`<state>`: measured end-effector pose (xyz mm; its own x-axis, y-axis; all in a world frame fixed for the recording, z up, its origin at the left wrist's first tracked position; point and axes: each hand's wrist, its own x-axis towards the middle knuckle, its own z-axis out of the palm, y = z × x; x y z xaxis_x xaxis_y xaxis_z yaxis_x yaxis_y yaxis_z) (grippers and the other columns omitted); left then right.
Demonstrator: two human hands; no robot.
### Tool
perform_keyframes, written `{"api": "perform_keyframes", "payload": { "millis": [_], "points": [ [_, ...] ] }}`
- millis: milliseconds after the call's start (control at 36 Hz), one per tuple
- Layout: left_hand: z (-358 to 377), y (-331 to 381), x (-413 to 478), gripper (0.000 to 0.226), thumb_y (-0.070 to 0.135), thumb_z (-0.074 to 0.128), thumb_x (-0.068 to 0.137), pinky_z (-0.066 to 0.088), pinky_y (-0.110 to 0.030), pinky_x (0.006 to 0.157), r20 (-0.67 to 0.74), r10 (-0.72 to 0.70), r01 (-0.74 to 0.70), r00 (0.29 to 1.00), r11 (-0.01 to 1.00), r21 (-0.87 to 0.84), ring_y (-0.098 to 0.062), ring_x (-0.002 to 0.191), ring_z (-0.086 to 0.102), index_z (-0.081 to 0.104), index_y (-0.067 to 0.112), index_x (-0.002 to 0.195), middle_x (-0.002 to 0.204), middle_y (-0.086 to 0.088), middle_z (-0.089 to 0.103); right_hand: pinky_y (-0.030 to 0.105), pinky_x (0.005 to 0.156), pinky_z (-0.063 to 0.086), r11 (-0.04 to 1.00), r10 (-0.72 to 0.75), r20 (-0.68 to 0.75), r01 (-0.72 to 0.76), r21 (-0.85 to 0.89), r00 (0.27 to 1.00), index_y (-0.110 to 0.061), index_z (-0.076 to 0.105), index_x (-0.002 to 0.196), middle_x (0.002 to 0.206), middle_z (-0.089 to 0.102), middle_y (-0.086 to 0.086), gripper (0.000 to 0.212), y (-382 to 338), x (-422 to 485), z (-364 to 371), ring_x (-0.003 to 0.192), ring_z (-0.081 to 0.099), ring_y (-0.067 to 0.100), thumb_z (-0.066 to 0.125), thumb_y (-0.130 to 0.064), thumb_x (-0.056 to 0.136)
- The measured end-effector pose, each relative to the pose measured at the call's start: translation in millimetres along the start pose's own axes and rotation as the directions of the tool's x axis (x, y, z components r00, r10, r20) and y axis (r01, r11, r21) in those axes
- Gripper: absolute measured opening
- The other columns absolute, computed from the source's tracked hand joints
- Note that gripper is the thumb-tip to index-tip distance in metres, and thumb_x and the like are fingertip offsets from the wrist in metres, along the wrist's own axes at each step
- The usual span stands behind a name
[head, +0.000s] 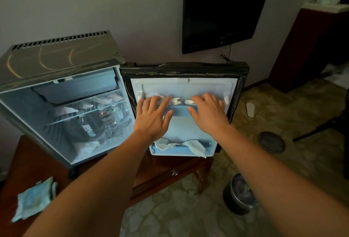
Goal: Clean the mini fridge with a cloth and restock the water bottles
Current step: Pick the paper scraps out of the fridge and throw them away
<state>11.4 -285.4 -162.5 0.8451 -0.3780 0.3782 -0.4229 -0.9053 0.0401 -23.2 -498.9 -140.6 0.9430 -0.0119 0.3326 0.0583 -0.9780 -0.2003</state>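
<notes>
The mini fridge point(56, 62) stands on a wooden table with its door point(186, 68) swung wide open to the right. Both my hands reach to the door's upper shelf rail point(179, 108). My left hand point(154, 116) lies over the rail with fingers spread, thumb at the rail's front. My right hand point(207, 111) does the same at the rail's right part. Crumpled white tissues point(176, 100) sit in that shelf between my fingers. More tissues point(196, 147) hang from the door's lower shelf. Water bottles point(108, 118) lie inside the fridge under a wire shelf.
A folded pale cloth point(35, 199) lies on the wooden table point(24, 161) at the lower left. A black bin point(239, 195) stands on the patterned floor to the right. Beyond it are a round dark lid point(272, 142), a white slipper point(250, 109) and a wall-mounted TV point(222, 10).
</notes>
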Motion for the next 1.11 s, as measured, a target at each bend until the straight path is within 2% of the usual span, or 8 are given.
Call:
{"api": "perform_keyframes", "payload": {
  "millis": [194, 333, 472, 611, 667, 722, 889, 1111],
  "points": [
    [13, 9, 9, 0.065, 0.062, 0.018, 0.1, 0.033, -0.047, 0.102, -0.041, -0.02, 0.019, 0.999, 1.0, -0.002, -0.028, 0.108, 0.044, 0.03, 0.032, 0.156, 0.117, -0.007, 0.046, 0.044, 0.095, 0.041, 0.999, 0.012, 0.036, -0.014, 0.052, 0.999, -0.024, 0.058, 0.127, 0.114, 0.055, 0.006, 0.035, 1, 3, 6, 0.114, 0.051, 0.028, 0.048, -0.046, 0.102],
    [16, 19, 12, 0.065, 0.061, 0.021, 0.099, 0.037, -0.047, 0.095, -0.1, -0.014, 0.012, 0.995, 1.0, -0.027, -0.031, 0.102, 0.045, 0.06, 0.015, 0.124, 0.113, -0.011, 0.049, 0.043, 0.089, 0.042, 0.997, 0.001, 0.004, -0.001, 0.077, 1.0, -0.021, 0.062, 0.121, 0.107, 0.055, 0.005, 0.032, 3, 5, 8, 0.108, 0.052, 0.027, 0.051, -0.044, 0.102],
    [20, 25, 11, 0.062, 0.059, 0.026, 0.1, 0.038, -0.045, 0.093, -0.155, -0.033, 0.024, 0.987, 0.998, -0.062, -0.03, 0.1, 0.045, 0.059, 0.008, 0.108, 0.11, -0.012, 0.049, 0.04, 0.086, 0.041, 0.982, 0.008, -0.06, 0.004, 0.19, 0.998, -0.02, 0.063, 0.115, 0.101, 0.051, 0.002, 0.027, 7, 3, 12, 0.102, 0.05, 0.023, 0.05, -0.041, 0.103],
    [17, 34, 20, 0.059, 0.057, 0.032, 0.099, 0.039, -0.043, 0.096, -0.141, -0.02, -0.014, 0.99, 0.971, -0.237, -0.027, 0.108, 0.049, 0.055, 0.011, 0.127, 0.121, -0.01, 0.048, 0.044, 0.084, 0.046, 0.966, 0.033, -0.102, -0.006, 0.257, 0.994, -0.018, 0.059, 0.11, 0.103, 0.061, 0.003, 0.022, 8, 7, 12, 0.099, 0.055, 0.024, 0.045, -0.035, 0.106],
    [17, 38, 23, 0.061, 0.057, 0.031, 0.099, 0.038, -0.042, 0.096, -0.119, 0.003, -0.032, 0.993, 0.971, -0.236, -0.025, 0.111, 0.049, 0.05, 0.016, 0.14, 0.124, -0.008, 0.048, 0.042, 0.084, 0.046, 0.97, 0.028, -0.094, -0.004, 0.245, 0.995, -0.019, 0.056, 0.109, 0.103, 0.063, 0.002, 0.023, 9, 8, 12, 0.098, 0.057, 0.023, 0.04, -0.036, 0.107],
    [19, 41, 25, 0.06, 0.058, 0.029, 0.099, 0.036, -0.042, 0.094, -0.105, 0.024, -0.045, 0.994, 0.978, -0.203, -0.026, 0.109, 0.049, 0.052, 0.02, 0.14, 0.124, -0.006, 0.05, 0.039, 0.083, 0.044, 0.97, 0.027, -0.098, -0.002, 0.245, 0.995, -0.019, 0.055, 0.109, 0.103, 0.064, 0.002, 0.025, 11, 8, 13, 0.097, 0.058, 0.022, 0.037, -0.036, 0.108],
    [23, 50, 32, 0.044, 0.051, 0.031, 0.102, 0.028, -0.038, 0.084, -0.171, -0.014, -0.01, 0.985, 0.99, -0.14, -0.025, 0.094, 0.043, 0.06, 0.018, 0.104, 0.108, -0.002, 0.053, 0.035, 0.072, 0.039, 0.957, 0.04, -0.157, 0.007, 0.29, 0.987, -0.012, 0.056, 0.104, 0.098, 0.065, 0.007, 0.027, 17, 5, 10, 0.088, 0.06, 0.027, 0.038, -0.032, 0.108],
    [4, 58, 33, 0.038, 0.033, 0.029, 0.105, 0.033, -0.044, 0.073, -0.295, -0.034, -0.029, 0.955, 0.978, -0.208, -0.028, 0.079, 0.039, 0.053, 0.008, 0.089, 0.09, -0.01, 0.049, 0.035, 0.073, 0.038, 0.938, 0.003, -0.124, 0.04, 0.345, 0.992, -0.011, 0.058, 0.104, 0.098, 0.064, 0.007, 0.025, 18, 3, 6, 0.088, 0.057, 0.025, 0.043, -0.031, 0.107]
  ]
}}
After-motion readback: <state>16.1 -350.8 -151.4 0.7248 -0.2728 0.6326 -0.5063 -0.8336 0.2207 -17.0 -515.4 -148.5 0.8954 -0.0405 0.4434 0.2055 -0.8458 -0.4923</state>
